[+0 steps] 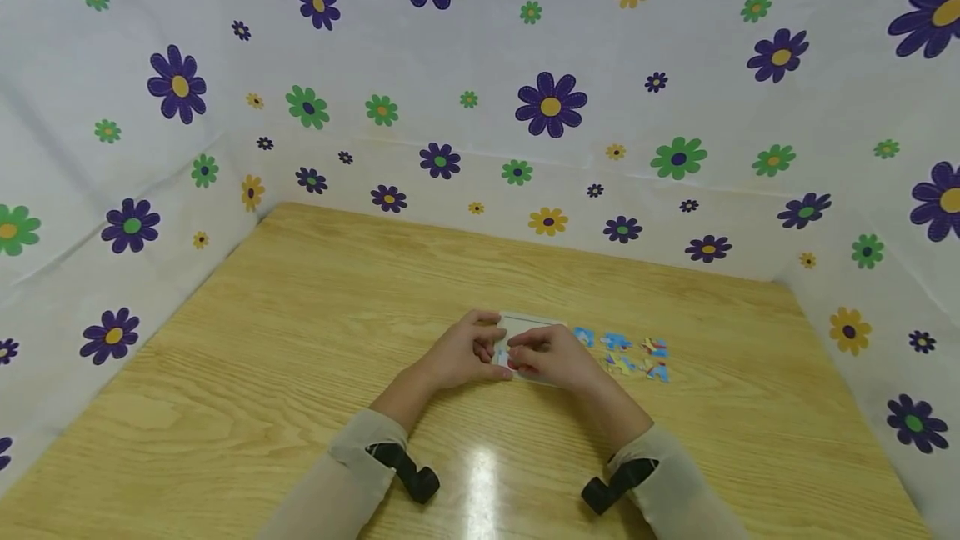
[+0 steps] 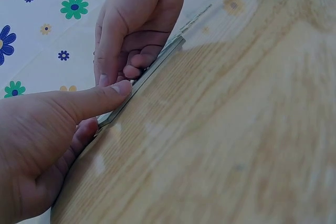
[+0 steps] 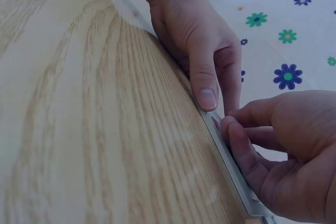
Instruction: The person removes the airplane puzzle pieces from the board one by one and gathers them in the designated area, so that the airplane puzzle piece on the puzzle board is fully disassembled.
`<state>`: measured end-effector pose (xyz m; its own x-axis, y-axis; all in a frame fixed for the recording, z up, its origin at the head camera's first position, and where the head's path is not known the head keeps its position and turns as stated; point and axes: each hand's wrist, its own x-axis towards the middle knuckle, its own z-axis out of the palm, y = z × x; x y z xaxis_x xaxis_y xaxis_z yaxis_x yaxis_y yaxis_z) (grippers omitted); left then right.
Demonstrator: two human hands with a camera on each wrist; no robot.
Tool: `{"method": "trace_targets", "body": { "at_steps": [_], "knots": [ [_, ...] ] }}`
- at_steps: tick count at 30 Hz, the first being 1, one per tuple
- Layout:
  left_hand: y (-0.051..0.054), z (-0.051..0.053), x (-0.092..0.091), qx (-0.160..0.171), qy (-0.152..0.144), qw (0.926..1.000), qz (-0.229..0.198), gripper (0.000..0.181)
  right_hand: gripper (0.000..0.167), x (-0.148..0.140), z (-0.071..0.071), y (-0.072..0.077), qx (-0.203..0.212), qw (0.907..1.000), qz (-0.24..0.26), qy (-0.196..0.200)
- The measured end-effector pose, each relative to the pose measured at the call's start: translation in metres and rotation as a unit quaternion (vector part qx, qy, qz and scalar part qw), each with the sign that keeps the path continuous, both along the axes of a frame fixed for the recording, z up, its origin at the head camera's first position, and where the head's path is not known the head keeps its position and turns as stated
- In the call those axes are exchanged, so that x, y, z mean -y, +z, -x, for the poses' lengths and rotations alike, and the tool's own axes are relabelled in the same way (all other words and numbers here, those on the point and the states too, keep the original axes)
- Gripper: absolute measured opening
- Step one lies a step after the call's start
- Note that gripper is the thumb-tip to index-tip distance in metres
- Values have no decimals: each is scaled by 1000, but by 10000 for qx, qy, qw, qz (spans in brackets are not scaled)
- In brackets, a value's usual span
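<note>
A pale, shallow puzzle tray (image 1: 534, 322) lies flat on the table, its left part holding light-coloured bits partly covered by fingers. My left hand (image 1: 461, 354) grips the tray's left end, the thumb along the near edge (image 2: 126, 102). Over the middle of the tray, my right hand (image 1: 558, 359) pinches a small puzzle piece (image 3: 216, 122) between thumb and fingertips; only a reddish sliver of it shows in the right wrist view. Just right of the tray lie several loose puzzle pieces (image 1: 617, 342) in blue, yellow and red, in two rows.
The wood-grain table (image 1: 300, 315) stretches around the tray on all sides. A white cloth with printed flowers (image 1: 480, 57) stands behind it and at both sides. Black straps with camera mounts (image 1: 408, 473) sit on both sleeved wrists.
</note>
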<state>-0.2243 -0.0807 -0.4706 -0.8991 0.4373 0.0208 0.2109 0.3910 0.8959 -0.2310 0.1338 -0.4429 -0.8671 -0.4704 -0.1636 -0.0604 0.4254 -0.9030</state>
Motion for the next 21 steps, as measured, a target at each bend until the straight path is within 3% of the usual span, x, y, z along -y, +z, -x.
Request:
{"method": "trace_targets", "body": {
  "at_steps": [7, 16, 21],
  "knots": [
    [0, 2, 0, -69, 3, 10000, 31, 69, 28, 2, 0, 1, -37, 10000, -68, 33],
    [1, 3, 1, -117, -15, 9999, 13, 68, 19, 2, 5, -2, 373, 9978, 303, -451],
    [-1, 3, -1, -106, 0, 9999, 71, 68, 19, -5, 5, -2, 256, 9977, 176, -602]
  ]
}}
